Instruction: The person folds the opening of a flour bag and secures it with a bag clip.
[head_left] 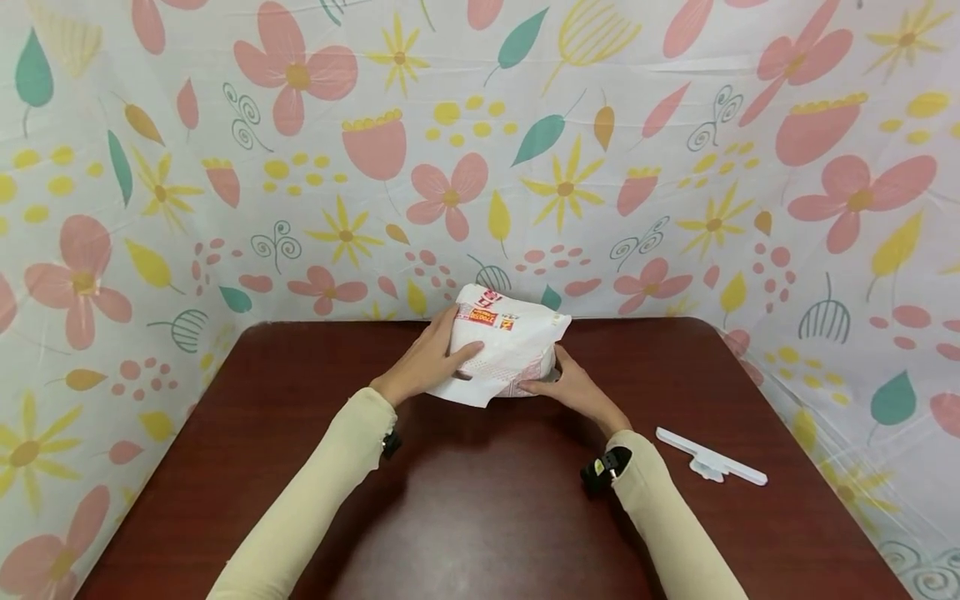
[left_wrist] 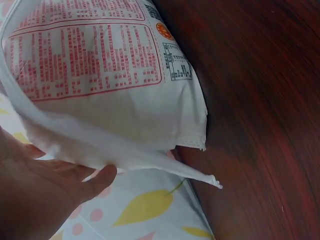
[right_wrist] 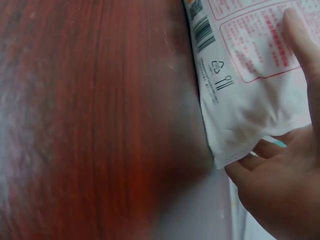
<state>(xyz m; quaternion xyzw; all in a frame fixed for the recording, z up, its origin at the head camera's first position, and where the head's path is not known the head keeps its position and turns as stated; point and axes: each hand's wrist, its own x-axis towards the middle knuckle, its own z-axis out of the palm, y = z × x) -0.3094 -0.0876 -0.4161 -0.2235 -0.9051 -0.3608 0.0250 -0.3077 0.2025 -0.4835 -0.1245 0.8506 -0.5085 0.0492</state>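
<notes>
On the left we see our left hand [head_left: 423,364] laid against the left side of one white plastic bag printed with red text and boxes [head_left: 510,350], thumb on the near face and fingers curved over the top edge; in the left wrist view the thumb [left_wrist: 95,182] presses under a folded flap of that bag [left_wrist: 110,90]. The bag sits at the far middle of the dark reddish-brown wooden table [head_left: 480,517], close to the floral-patterned cloth backdrop [head_left: 225,167]. Its long axis runs left to right, and the loose flap points toward us and a little left. Our right hand [head_left: 566,385] holds the bag's right end, fingers tucked beneath the lower corner; the right wrist view shows one finger [right_wrist: 300,40] flat on the printed panel. Further right, well apart from the bag, lies one long white plastic sealing clip [head_left: 711,457], angled across the table.
</notes>
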